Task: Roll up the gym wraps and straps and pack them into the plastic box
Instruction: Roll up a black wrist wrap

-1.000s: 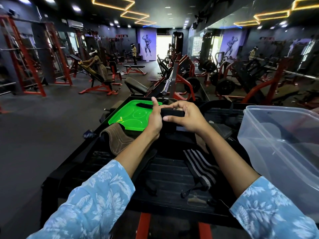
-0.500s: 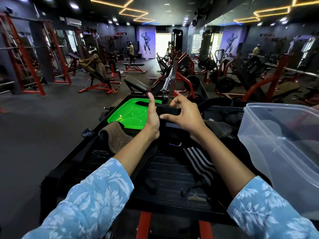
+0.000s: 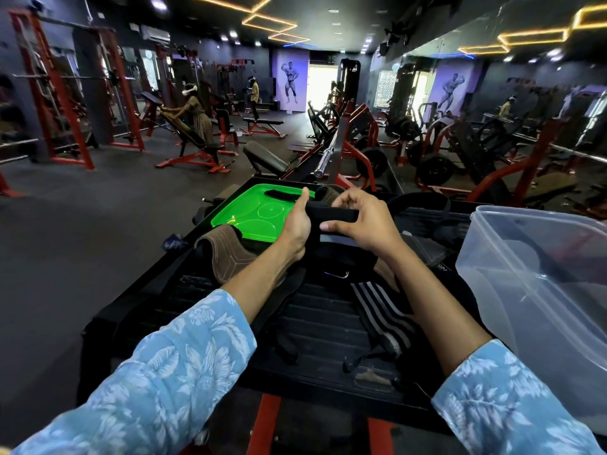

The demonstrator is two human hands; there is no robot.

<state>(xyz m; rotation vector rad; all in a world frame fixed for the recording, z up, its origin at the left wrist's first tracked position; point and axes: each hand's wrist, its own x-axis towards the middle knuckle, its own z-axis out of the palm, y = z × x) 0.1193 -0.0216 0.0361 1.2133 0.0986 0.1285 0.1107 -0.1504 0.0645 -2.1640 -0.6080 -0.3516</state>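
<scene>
**Strap lifted between both hands, the roll barely begun**

Over the last second both hands have risen a little and drawn nearer the far edge of the counter [image 3: 328,326], and the black strap [image 3: 331,214] between them now runs as a taut, flat band rather than a bunched fold. The left hand [image 3: 297,221] holds its left end, thumb pointing up and the other fingers hidden behind the webbing. The right hand [image 3: 364,221] pinches the band with the thumb below and the curled fingers above. Both grips are clamped on the strap. I judge this to be the straightening that comes before winding; no coil shows yet, so this piece is early in its roll.

The plastic box [image 3: 532,290] stands at the counter's right edge, clear-walled and open; what it holds I cannot tell. Unrolled gear lies on the dark ribbed counter: a striped wrap [image 3: 384,310] near the middle, a brown leather belt [image 3: 226,251] towards the left edge, and loose black webbing around them. A green lid [image 3: 259,211] sits at the far left corner with a small black strap on it.

Beyond is a dim gym with red-framed machines, benches, a barbell, a mirrored right wall and a few people in the distance.
</scene>
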